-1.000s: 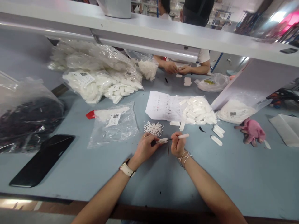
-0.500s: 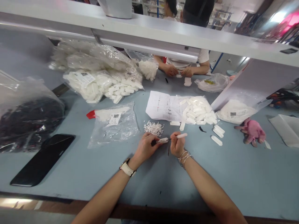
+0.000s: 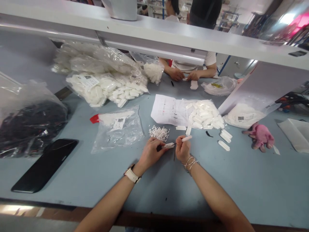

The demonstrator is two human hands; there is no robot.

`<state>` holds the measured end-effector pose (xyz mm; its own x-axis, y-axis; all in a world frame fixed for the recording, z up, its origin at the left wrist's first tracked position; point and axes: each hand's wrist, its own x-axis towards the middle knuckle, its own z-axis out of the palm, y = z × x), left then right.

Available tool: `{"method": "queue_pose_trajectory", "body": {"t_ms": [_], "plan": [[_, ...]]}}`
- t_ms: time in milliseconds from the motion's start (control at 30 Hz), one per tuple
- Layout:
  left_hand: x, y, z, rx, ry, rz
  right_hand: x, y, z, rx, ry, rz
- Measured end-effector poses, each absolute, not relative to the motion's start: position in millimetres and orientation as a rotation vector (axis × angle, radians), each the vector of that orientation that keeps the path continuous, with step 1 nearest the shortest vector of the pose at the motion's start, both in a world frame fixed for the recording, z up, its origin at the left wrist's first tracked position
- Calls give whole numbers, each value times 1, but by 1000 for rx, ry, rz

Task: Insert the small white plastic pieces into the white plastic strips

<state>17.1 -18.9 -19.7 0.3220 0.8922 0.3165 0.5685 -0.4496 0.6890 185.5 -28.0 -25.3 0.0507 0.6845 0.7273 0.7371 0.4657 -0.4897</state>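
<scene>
My left hand [image 3: 152,151] pinches a small white plastic strip-shaped piece [image 3: 168,145] with dark detail along its side. My right hand [image 3: 182,149] is closed around a white-handled tool [image 3: 187,138] with a thin dark shaft, perhaps a screwdriver. Its tip meets the right end of the plastic piece; exactly where it touches is too small to tell. A thin dark strip [image 3: 174,156] shows just below the right fingers. Beyond my left hand lies a pile of tiny white parts [image 3: 159,132]. Several similar white pieces [image 3: 224,145] rest to the right.
A printed sheet [image 3: 166,109] lies behind the pile, beside a bag of white pieces [image 3: 205,114]. Larger filled bags [image 3: 96,91] stand back left. A flat plastic bag [image 3: 118,132], a black phone-shaped object [image 3: 45,164] and a pink glove [image 3: 262,137] lie around. A co-worker's hands [image 3: 177,74] work opposite.
The tool's white handle has tipped slightly down and left in my right hand. Both hands otherwise stay in nearly the same place.
</scene>
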Motion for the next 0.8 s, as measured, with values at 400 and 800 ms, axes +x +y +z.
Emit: {"method": "queue_pose_trajectory", "body": {"t_ms": [400,800], "plan": [[17,-20,-17,2148,1288,919,188,-31,-26,-1230,-1628,-35],[18,-22,-14,2558,1126,805,186,-28,-25,-1348,-1533,73]]}}
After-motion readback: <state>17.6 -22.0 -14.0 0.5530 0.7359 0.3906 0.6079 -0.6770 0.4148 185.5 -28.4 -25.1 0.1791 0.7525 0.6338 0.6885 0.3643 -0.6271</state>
